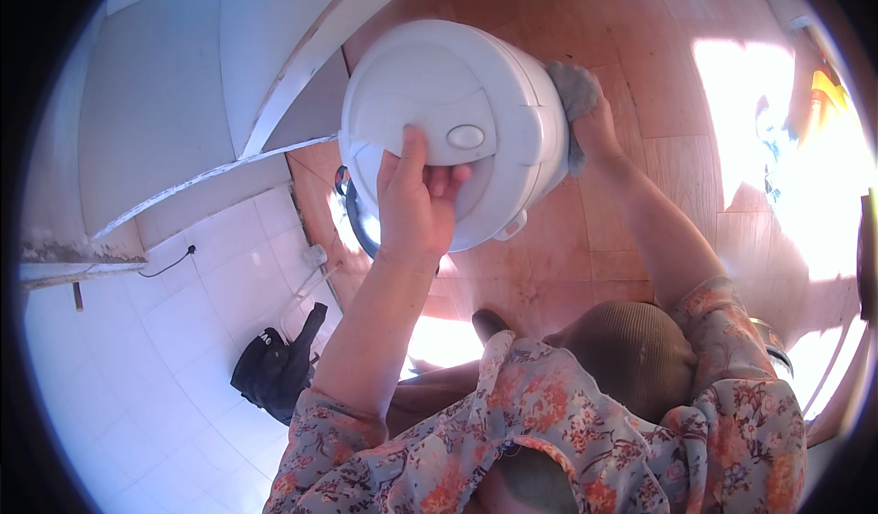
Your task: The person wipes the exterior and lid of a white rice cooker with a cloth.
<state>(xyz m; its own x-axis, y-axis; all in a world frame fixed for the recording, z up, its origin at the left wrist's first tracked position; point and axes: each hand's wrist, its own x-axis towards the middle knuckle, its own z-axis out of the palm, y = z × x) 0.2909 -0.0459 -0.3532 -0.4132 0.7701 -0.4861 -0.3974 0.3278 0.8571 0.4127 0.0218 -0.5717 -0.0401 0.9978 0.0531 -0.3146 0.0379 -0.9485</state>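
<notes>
A white rice cooker (418, 68) with a round lid is held up in front of me, tilted so that its top faces me. My left hand (418, 202) grips the lid's handle bar (429, 150), thumb on top and fingers curled into the recess below. Beside the thumb is an oval button (466, 137). On the cooker's right side, my right hand (595, 130) presses a crumpled grey cloth (575, 92) against the wall. The cloth covers part of the right fingers. The cooker's underside is hidden.
Pale shelving panels (158, 82) with a worn edge stand close on the left. Below them, a black cable (168, 266) and a black bag (271, 370) lie against white tiles (206, 308). Reddish-brown wood-look flooring (658, 102) has bright sunlit patches. Something yellow (828, 89) is at far right.
</notes>
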